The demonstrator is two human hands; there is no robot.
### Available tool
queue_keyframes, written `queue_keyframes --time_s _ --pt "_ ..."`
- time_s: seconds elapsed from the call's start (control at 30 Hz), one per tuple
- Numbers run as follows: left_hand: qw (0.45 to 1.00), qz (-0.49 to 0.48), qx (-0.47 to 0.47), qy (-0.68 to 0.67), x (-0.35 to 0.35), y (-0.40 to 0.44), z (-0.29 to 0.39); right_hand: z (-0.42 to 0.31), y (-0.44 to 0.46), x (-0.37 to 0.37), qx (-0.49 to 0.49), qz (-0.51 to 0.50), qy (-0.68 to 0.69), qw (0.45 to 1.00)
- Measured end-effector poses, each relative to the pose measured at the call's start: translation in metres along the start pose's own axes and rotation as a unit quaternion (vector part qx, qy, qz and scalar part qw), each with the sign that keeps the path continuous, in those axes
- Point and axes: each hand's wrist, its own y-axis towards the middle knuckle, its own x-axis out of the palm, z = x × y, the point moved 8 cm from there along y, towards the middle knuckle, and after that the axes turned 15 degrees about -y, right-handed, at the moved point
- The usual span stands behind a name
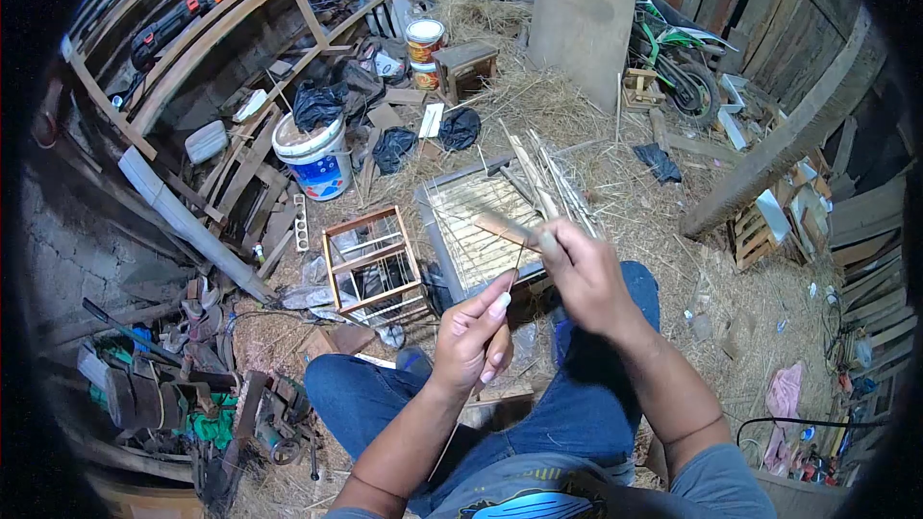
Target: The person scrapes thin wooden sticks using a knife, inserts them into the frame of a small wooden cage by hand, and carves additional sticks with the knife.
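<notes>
My right hand [585,274] is closed around the handle of a knife [506,229], its flat blade pointing left and slightly blurred. Just below the blade, my left hand [473,334] pinches a thin bamboo strip [520,263] between thumb and fingers. The strip's upper end meets or passes behind the blade; I cannot tell which. Its pale tail seems to run down past my left wrist. Beyond my hands lies a low, dark-framed table [437,248] with a slatted light top. Several long split sticks [535,173] rest across its far right side.
A small wooden frame cage [371,259] stands left of the table. Behind it is a white paint bucket [313,159] with a black bag on top. A slanted post [774,135] rises at the right, near a green motorbike [673,53]. Straw and shavings cover the floor.
</notes>
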Motion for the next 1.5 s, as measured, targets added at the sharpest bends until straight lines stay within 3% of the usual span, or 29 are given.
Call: queue_keyframes --time_s 0.03,0.1,0.23,0.5,0.6,0.7,0.83,1.0,1.13,1.5 --pt "1.0 0.004 -0.004 -0.006 0.0 0.0 0.001 0.0 -0.005 0.003 -0.003 -0.002 0.0 1.0" --pt "0.999 -0.004 -0.001 -0.035 -0.002 0.0 0.003 -0.019 -0.023 0.004 -0.155 0.068 -0.126 0.977" --pt "0.992 -0.038 -0.012 -0.117 -0.002 0.0 -0.002 -0.021 -0.04 0.012 -0.202 0.065 -0.162 0.964" --pt "0.98 -0.053 -0.033 -0.188 0.002 -0.001 0.0 -0.01 -0.029 0.009 -0.211 0.096 -0.202 0.952" --pt "0.975 -0.065 -0.028 -0.21 -0.002 -0.002 -0.003 0.005 -0.021 0.002 -0.137 0.088 -0.214 0.963" --pt "0.983 -0.048 -0.023 -0.176 0.0 -0.002 -0.001 -0.015 -0.033 0.007 -0.194 0.101 -0.177 0.96" --pt "0.984 -0.024 -0.03 -0.173 0.001 -0.002 -0.001 -0.012 -0.033 0.015 -0.195 0.068 -0.17 0.964" --pt "0.988 -0.053 -0.017 -0.144 -0.006 -0.001 -0.003 0.011 -0.019 -0.001 -0.104 0.088 -0.19 0.972" --pt "0.998 -0.003 -0.002 -0.056 -0.011 0.001 -0.005 -0.017 -0.034 0.007 -0.188 0.091 -0.179 0.961" --pt "0.999 -0.017 -0.005 -0.032 -0.007 0.003 -0.002 -0.012 -0.028 0.011 -0.194 0.103 -0.181 0.959"
